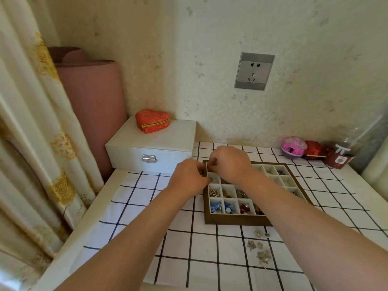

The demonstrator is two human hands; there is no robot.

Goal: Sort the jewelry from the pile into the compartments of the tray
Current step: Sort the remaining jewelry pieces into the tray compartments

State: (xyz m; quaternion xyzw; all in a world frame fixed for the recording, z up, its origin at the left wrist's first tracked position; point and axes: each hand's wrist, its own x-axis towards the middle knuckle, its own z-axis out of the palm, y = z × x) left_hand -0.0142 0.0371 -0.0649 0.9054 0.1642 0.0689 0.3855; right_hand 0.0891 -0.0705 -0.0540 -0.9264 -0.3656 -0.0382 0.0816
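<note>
Fingers [213, 161] of my left hand [189, 178] and right hand [230, 162] are curled together over the far left corner of the tray [231, 222], holding what I cannot tell; I judge a piece is being placed, and next I must reach back for the pile [260, 247] on the table [136, 206].

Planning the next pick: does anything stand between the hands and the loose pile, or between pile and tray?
Nothing visible. The pile lies on cloth before the tray's near rim; left hand and right hand are over its far-left corner.
</note>
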